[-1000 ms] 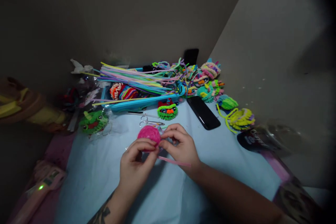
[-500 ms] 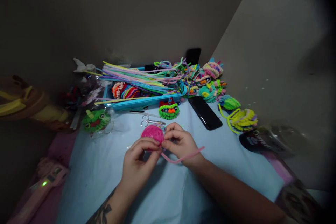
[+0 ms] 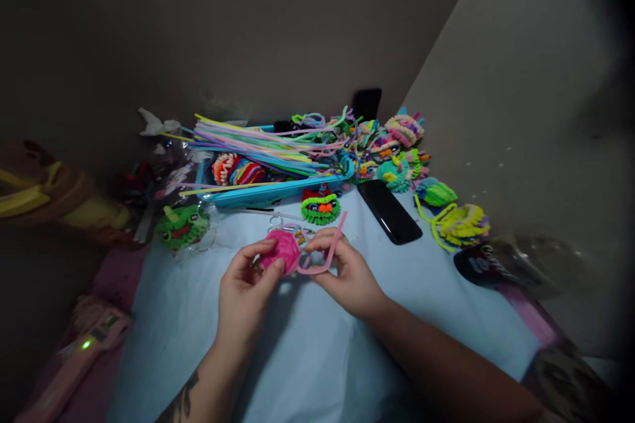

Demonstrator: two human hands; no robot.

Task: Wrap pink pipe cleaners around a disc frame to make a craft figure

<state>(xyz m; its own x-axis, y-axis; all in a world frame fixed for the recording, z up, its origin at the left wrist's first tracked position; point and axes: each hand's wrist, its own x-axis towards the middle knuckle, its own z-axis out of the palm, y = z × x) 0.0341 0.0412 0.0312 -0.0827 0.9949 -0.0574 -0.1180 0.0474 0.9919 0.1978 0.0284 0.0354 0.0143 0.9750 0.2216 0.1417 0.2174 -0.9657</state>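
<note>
at back, one blue tray (image 3: 262, 194) holds many pipe cleaners (image 3: 262, 140); left hand (image 3: 244, 285) pinches one pink ball (image 3: 282, 246); right hand (image 3: 351, 279): grip unclear.

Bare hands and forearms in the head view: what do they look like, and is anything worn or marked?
The left hand and right hand show no gloves. A dark, plant-like tattoo marks the left forearm. No sleeve covers the visible right forearm.

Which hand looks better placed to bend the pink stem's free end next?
Probably the right hand: the pink stem crosses right in front of it, while the left hand is occupied holding the round pink piece.
</note>
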